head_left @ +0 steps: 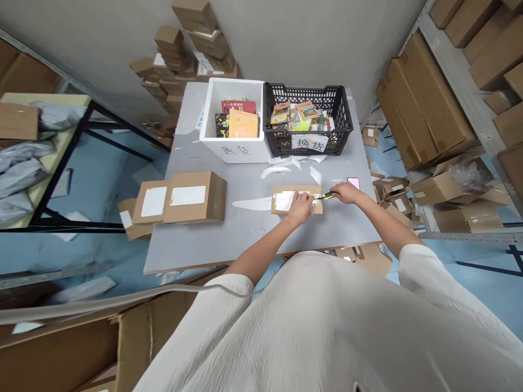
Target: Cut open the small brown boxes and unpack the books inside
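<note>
A small taped cardboard box (278, 191) with a white label lies on the grey table in front of me. My left hand (301, 207) rests on top of it, fingers stretched out across the label and tape. In my right hand (345, 192) is a black and yellow utility knife (327, 195), gripped at the handle. The knife's front end points left and meets the box's right end; whether the blade is in the tape is too small to tell. A phone with a pink screen (353, 182) lies just behind my right hand.
Behind the box stand a white foam bin (237, 148) and a black plastic crate (281, 142), both holding books. Paper scraps (275, 170) lie before them. Labelled cardboard boxes (196, 212) sit at the table's left. Shelves of cartons (490, 60) rise on the right.
</note>
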